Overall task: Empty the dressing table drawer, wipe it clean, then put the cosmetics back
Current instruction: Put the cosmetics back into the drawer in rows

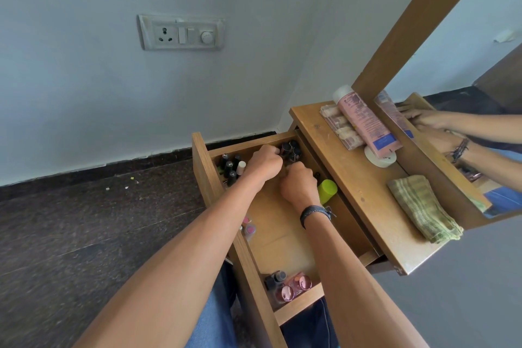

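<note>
Both forearms stretch forward into the open drawer (pixel 204 169), the left hand (pixel 264 162) and right hand (pixel 299 186) side by side at its far end, knuckles up and fingers curled under. The left hand's fingertips meet a cluster of dark bottles (pixel 291 150), but the backs of both hands hide whether either grasps anything. More dark-capped bottles (pixel 230 167) stand in the far left corner, pink-capped bottles (pixel 294 287) at the near end.

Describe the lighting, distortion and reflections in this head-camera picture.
Head view: soft, even light, no harsh glare; faint shadows inside the drawer; the wide-angle lens stretches the forearms and slants the mirror frame; the mirror repeats the pink tube.
</note>
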A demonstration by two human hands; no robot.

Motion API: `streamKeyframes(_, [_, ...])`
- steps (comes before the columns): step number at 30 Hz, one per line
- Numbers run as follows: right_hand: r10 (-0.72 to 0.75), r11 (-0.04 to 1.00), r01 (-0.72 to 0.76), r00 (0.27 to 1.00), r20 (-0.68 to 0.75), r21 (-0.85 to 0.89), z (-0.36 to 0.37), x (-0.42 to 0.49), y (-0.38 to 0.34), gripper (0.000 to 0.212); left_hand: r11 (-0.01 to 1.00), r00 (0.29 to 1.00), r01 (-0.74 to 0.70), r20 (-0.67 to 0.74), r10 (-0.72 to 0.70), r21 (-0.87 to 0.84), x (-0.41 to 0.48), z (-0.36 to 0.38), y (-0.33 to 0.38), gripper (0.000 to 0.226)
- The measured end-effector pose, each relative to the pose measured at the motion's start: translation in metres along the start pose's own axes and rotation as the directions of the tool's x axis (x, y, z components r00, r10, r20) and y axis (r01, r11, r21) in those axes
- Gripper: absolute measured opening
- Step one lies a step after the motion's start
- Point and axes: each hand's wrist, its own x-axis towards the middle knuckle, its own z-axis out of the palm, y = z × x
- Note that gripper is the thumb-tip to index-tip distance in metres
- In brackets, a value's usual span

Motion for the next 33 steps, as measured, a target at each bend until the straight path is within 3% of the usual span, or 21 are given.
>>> streamKeyframes(4, [-0.095,0.995,0.094,0.995,0.014,0.011,-0.004,-0.01,0.017,0.037,1.0,0.998,0.007,0.057,-0.007,0.0,0.003,0.002,-0.001,0.045])
streamKeyframes(9, [-0.142,0.989,0.143,0.989,-0.049,0.029,-0.021,-0.03,0.044,0.03,1.0,0.998,0.017,0.061,-0.018,0.009,0.005,0.003,-0.003,0.056])
streamKeyframes(17, [-0.161,0.983,0.17,0.978,-0.137,0.063,-0.026,-0.067,0.082,0.017,0.985,0.986,-0.104,-0.116,0.121,0.14,-0.008,0.0,-0.002,0.026])
streamKeyframes(23, [-0.196,0.969,0.226,0.949,-0.247,0.103,-0.017,-0.083,0.112,0.015,0.935,0.956,-0.276,0.166,0.242,0.224,-0.011,0.009,-0.003,0.013])
streamKeyframes(29, [-0.195,0.97,0.233,0.919,-0.342,0.074,0.007,-0.094,0.13,0.012,0.869,0.918,-0.34,0.327,0.224,0.36,-0.006,0.018,-0.007,0.048])
streamKeyframes(33, [-0.208,0.964,0.256,0.898,-0.388,0.075,0.014,-0.093,0.131,0.011,0.854,0.908,-0.348,0.366,0.204,0.386,-0.001,0.023,-0.009,0.054])
